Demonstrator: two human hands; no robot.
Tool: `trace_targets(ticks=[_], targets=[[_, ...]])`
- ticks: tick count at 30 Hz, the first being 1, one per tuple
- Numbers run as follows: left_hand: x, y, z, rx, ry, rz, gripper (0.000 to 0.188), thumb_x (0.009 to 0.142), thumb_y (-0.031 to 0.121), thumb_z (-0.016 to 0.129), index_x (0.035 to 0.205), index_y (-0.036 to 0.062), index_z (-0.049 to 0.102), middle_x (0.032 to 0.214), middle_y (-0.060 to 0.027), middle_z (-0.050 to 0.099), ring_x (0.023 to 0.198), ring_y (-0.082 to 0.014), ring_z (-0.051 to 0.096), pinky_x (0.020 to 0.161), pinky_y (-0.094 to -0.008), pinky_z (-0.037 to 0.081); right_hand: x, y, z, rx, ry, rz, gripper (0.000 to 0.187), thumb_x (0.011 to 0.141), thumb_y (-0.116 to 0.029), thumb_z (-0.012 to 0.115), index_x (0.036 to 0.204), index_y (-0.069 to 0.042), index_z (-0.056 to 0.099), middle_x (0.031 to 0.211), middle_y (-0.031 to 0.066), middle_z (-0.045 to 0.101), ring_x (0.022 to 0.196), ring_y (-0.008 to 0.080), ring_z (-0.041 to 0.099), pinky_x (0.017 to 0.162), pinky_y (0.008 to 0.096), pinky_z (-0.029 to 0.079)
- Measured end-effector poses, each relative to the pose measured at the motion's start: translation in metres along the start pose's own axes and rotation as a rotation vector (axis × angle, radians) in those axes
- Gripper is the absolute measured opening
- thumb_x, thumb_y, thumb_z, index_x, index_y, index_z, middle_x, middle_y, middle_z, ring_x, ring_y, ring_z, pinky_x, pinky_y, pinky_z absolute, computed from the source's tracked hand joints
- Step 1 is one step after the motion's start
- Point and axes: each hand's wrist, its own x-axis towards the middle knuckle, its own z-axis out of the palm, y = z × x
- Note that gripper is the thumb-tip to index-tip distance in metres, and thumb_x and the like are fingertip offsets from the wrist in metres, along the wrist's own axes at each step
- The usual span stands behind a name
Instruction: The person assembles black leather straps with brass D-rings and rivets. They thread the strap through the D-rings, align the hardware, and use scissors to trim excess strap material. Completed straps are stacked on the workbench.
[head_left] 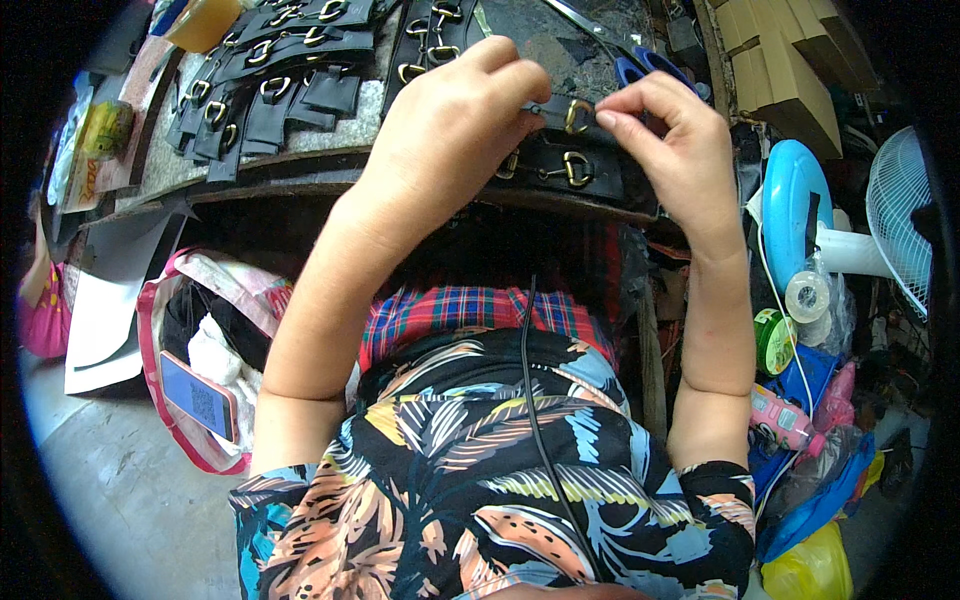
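A short black strap [553, 112] with a brass D-shaped ring [577, 116] is stretched between my hands at the bench's near edge. My left hand [455, 140] is closed, its fingers pinching the strap's left part; the exact grip is partly hidden behind the fingers. The thumb and forefinger of my right hand [685, 145] are pinched together at the strap just right of the ring. Just below lies another black strap [605, 172] with brass rings. Beyond my left hand are more ringed black straps [415, 45].
Rows of black straps with brass hardware [262, 50] cover the bench at left. Blue-handled scissors [630, 70] lie behind my right hand. Cardboard boxes [800, 110], a white fan [900, 215] and plastic bags stand at right. A bag holding a phone [200, 395] is at lower left.
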Motion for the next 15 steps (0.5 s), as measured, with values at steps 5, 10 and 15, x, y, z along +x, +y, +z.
trace_targets(ticks=[5,10,15], targets=[[-0.004,-0.006,0.011,0.299,0.135,0.104,0.028,0.077,0.015,0.082,0.100,0.0129,0.066,0.094,-0.0042,0.063,0.094,-0.0262,0.062,0.080,-0.0365,0.056,-0.009,0.002,0.008,-0.235,0.067,0.000,0.009,0.085,-0.020,0.079,0.091,-0.012,0.077,0.086,0.0027,0.070,0.087,0.0245,0.067,0.076,0.0391,0.054],[-0.006,-0.010,0.013,0.234,0.086,0.099,0.018,0.082,0.019,0.080,0.097,0.0128,0.070,0.092,-0.0046,0.064,0.091,-0.0288,0.061,0.077,-0.0397,0.054,-0.008,-0.001,0.011,-0.249,0.119,-0.142,0.012,0.082,-0.021,0.081,0.090,-0.013,0.077,0.089,0.0017,0.069,0.089,0.0244,0.066,0.076,0.0384,0.054],[-0.008,-0.012,0.009,0.195,0.122,0.140,0.012,0.082,0.017,0.080,0.090,0.0122,0.074,0.092,-0.0031,0.065,0.089,-0.0267,0.061,0.077,-0.0375,0.054,-0.008,0.001,0.002,-0.329,0.111,-0.140,0.016,0.080,-0.022,0.083,0.092,-0.013,0.078,0.089,0.0007,0.069,0.089,0.0231,0.065,0.076,0.0376,0.054]])
